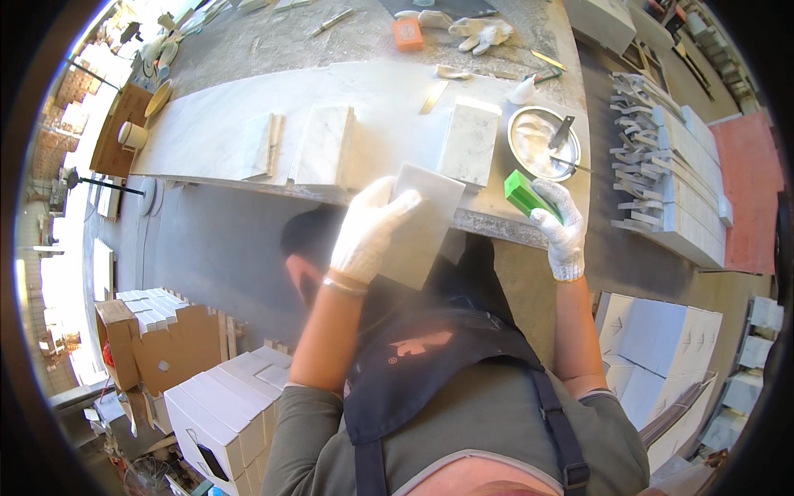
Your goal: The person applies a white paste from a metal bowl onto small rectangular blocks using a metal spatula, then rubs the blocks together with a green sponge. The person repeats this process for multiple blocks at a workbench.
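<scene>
My left hand (370, 231), in a white knit glove, grips a pale grey stone tile (423, 221) by its left side, tilted in front of the bench edge. In my gloved right hand (562, 229) is a green block (531, 195), its kind not clear, held just below a round metal bowl (518, 154). White paste fills part of the bowl, and a dark-handled scraper (562, 132) rests in it. Behind the held tile, a stack of marble tiles (471, 140) lies on the bench. Two more stacks, a wider one (324, 147) and a narrower one (261, 146), lie to the left.
The bench (372, 87) carries an orange box (407, 35), loose work gloves (481, 35) and a white bottle (522, 91). Strapped slabs (682, 178) stand at right. White boxes flank me, left (223, 405) and right (662, 347). An open carton (186, 351) sits at left.
</scene>
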Demonstrator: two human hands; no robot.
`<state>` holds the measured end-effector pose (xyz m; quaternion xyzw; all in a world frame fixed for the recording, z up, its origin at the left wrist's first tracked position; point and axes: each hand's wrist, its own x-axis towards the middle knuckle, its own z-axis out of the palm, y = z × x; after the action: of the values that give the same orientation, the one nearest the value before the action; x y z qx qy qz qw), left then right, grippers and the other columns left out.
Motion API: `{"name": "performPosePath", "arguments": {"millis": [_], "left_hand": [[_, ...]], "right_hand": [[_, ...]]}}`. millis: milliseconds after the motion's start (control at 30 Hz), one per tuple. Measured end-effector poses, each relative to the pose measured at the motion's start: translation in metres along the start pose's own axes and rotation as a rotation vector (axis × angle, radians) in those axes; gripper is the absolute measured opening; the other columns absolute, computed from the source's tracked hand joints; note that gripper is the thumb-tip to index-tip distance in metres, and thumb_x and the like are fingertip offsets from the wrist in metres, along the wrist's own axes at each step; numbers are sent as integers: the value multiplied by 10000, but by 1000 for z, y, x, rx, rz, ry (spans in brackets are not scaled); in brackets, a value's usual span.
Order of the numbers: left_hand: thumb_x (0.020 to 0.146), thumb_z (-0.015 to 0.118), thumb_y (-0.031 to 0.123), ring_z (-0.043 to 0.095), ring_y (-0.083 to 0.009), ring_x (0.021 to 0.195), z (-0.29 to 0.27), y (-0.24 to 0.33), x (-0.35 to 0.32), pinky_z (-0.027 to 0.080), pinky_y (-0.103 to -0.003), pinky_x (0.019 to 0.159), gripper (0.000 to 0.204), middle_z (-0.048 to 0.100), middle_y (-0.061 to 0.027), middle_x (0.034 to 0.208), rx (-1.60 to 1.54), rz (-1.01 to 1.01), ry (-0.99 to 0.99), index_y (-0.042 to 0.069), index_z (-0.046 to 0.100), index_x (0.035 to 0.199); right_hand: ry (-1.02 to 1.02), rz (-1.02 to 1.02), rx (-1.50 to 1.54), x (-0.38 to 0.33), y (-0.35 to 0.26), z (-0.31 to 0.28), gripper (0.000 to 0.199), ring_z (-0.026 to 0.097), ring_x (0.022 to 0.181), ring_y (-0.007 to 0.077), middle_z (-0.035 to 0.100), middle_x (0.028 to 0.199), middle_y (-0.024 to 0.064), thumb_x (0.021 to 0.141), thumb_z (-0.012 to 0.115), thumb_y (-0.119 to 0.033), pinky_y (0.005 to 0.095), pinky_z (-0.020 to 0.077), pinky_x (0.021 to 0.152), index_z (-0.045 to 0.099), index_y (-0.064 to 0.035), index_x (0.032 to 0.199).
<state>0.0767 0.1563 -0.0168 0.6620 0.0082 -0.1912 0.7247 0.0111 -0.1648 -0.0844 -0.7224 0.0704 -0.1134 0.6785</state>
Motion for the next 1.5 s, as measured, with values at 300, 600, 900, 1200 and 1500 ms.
{"name": "performPosePath", "arguments": {"millis": [300,600,900,1200,1500], "left_hand": [[994,713,174,609,-81,932,-2,-4,1,500,-262,840,281,695,0,1055,-105,28,94,-5,700,1210],[994,712,176,606,-75,903,-4,-5,1,492,-256,817,253,694,8,1004,-154,-31,101,-1,709,1175],[992,707,205,613,-73,845,-5,-15,-6,503,-253,763,253,690,5,951,-111,-32,110,-1,710,1138],[978,716,207,616,-76,880,1,-40,-6,504,-249,782,297,700,-4,992,127,244,10,-8,699,1184],[965,720,192,615,-83,883,-1,-24,-35,505,-257,783,319,705,-14,1004,-99,103,31,-15,692,1206]], "right_hand": [[10,-346,-957,10,14,16,487,636,1172,348,686,1292,150,770,882,-248,446,505,1041,764,-119,1224],[7,-398,-1153,6,-5,33,533,625,1154,360,684,1245,137,751,860,-297,485,509,998,742,-147,1249],[19,-377,-1158,-2,-30,35,451,624,1142,365,681,1229,149,775,845,-269,477,516,973,760,-116,1191],[-6,-468,-655,6,-92,102,383,616,1223,385,685,1275,197,918,777,-294,449,497,1040,747,-50,1212],[-187,-442,-571,3,-90,138,306,676,1127,351,709,1248,184,947,711,-207,428,526,990,753,-41,1201]]}}
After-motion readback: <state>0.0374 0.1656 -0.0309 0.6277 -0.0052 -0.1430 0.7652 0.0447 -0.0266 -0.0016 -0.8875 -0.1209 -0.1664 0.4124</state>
